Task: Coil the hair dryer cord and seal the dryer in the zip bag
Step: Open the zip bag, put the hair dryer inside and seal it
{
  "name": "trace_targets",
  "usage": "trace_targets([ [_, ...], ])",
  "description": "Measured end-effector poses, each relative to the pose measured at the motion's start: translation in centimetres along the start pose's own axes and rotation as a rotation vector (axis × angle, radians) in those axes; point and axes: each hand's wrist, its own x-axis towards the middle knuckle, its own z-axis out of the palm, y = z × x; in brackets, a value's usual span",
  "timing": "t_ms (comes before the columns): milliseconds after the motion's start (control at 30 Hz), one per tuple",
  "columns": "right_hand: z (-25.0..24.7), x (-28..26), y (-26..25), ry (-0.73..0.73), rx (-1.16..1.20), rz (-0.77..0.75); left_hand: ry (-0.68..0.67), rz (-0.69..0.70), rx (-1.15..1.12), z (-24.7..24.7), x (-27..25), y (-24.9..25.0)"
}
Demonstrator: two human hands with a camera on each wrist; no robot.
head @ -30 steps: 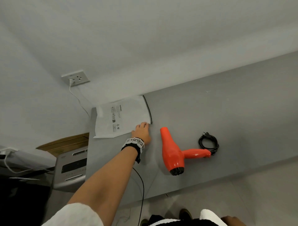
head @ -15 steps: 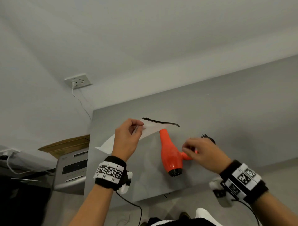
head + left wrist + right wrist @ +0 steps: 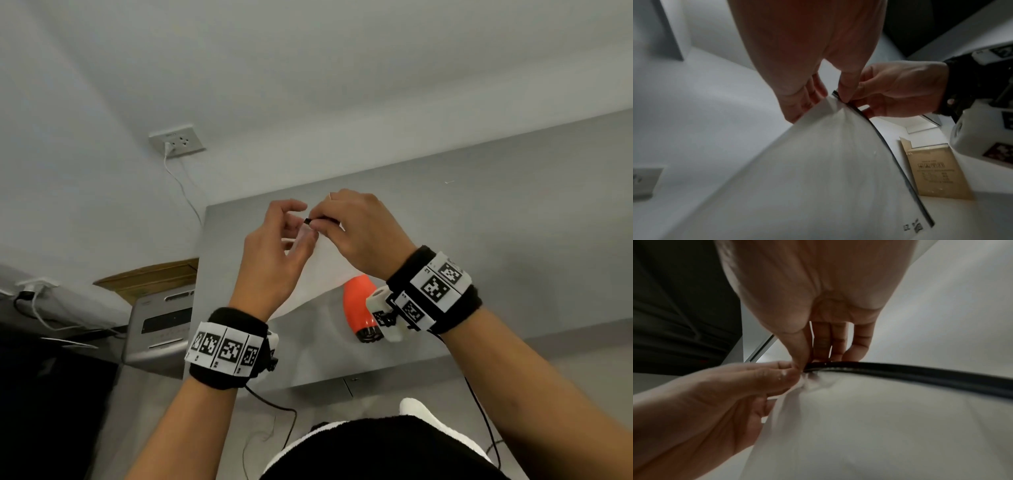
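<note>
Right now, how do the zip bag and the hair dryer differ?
The zip bag is white and limp; the hair dryer is orange and rigid. The zip bag is pinched aloft by the left hand and right hand; the hair dryer lies untouched on the table.

White wall (image 3: 308, 68), even light. Socket (image 3: 178, 141) at 10 o'clock, white cable (image 3: 181, 185) plugged in. Grey table (image 3: 513, 222) at 3 o'clock. Cardboard box (image 3: 150, 277) at 9, grey appliance (image 3: 161, 329) at 8.
</note>
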Motion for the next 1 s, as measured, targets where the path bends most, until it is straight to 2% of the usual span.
trace_targets([
  [100, -0.4, -0.1, -0.1, -0.002, -0.027, 0.016, 0.026, 0.064, 0.102, 0.2, 0.3, 0.1],
  [233, -0.2, -0.9, 0.4, -0.005, -0.044, 0.043, 0.039, 0.067, 0.131, 0.5, 0.4, 0.0],
  [367, 0.4, -1.7, 0.7, 0.025, -0.028, 0.038, 0.042, 0.143, 0.135, 1.0, -0.2, 0.3],
  [633, 1.3, -3.5, 3.6, 0.014, -0.138, 0.121, 0.209, 0.073, 0.076, -0.4, -0.6, -0.5],
  [766, 1.0, -4.0, 4.1, -0.018, -0.241, 0.107, 0.009, 0.056, 0.256, -1.0, -0.8, -0.9],
  [900, 1.3, -3.4, 2.8, -0.067, -0.353, -0.007, -0.201, 0.198, 0.573, -0.3, -0.3, 0.5],
  [1000, 1.3, -3.4, 2.6, -0.078, -0.357, -0.045, -0.222, 0.206, 0.697, 0.6, 0.1, 0.6],
])
